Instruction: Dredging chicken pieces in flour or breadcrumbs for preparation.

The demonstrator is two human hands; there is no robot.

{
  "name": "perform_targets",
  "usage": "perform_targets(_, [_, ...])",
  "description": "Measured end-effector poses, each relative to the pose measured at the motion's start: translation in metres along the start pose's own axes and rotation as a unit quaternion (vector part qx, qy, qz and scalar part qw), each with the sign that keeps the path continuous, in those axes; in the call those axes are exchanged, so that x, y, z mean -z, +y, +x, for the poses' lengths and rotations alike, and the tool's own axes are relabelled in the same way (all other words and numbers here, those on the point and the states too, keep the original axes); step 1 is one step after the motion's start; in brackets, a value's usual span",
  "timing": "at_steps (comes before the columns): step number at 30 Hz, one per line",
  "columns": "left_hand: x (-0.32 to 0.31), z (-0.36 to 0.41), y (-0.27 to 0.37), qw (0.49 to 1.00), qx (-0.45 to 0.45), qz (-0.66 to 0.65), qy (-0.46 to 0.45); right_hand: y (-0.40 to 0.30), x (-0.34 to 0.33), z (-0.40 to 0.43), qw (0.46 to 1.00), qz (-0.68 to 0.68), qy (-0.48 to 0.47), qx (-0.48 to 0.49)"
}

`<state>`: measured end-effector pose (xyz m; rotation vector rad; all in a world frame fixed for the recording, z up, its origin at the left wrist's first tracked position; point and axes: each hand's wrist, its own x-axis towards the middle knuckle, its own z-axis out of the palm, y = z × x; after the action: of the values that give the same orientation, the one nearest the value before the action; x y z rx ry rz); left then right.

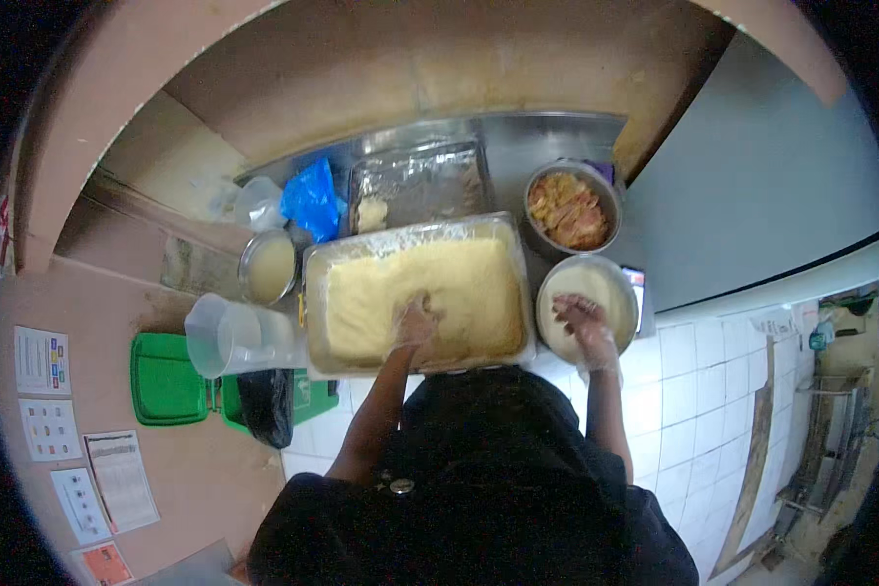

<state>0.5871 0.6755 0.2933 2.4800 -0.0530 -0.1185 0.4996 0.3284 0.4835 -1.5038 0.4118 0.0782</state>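
My left hand (416, 324), in a thin clear glove, rests in the yellow crumbs (476, 293) that fill a large rectangular tub (410, 231) before me. Its fingertips are partly sunk or hidden, so I cannot make out anything held. Over a round container (543, 300) to the right of the tub hovers my right hand (588, 322), also gloved, with bent fingers. A whitish substance (609, 284) fills that container; whether the fingers hold or touch something is unclear. Behind it stands a metal pot (618, 220) of raw-looking meat pieces (571, 211).
A shallow tray (428, 183) with a pale lump (372, 214) lies behind the tub. Leftward are a blue plastic bag (313, 198), a metal bowl (293, 260) of pale liquid and a clear plastic jug (212, 333). Below stands a green lidded bin (172, 377). A phone (636, 284) lies at right.
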Motion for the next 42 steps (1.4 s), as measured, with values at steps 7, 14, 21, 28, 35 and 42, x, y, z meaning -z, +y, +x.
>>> perform_targets(7, [0.036,-0.008,0.049,0.996,-0.078,0.002,0.041,-0.010,-0.012,-0.014,0.998,-0.012,0.033,-0.048])
perform_targets(14, [0.068,-0.008,0.065,0.965,-0.140,-0.190,-0.117,0.002,-0.029,-0.030,0.989,0.058,0.111,-0.081])
perform_targets(21, [0.124,0.029,0.077,0.975,-0.142,-0.091,-0.145,0.003,-0.051,-0.038,0.985,0.098,0.143,-0.026])
perform_targets(28, [0.226,0.103,0.115,0.981,-0.161,-0.087,-0.058,0.015,-0.039,-0.046,0.976,0.080,0.192,-0.057])
perform_targets(35, [0.239,0.196,0.077,0.952,-0.302,-0.014,-0.057,0.006,-0.047,-0.053,0.974,0.074,0.205,-0.062])
perform_targets(42, [0.153,0.318,-0.015,0.911,-0.225,0.142,-0.316,0.016,-0.041,-0.068,0.960,0.062,0.261,-0.076])
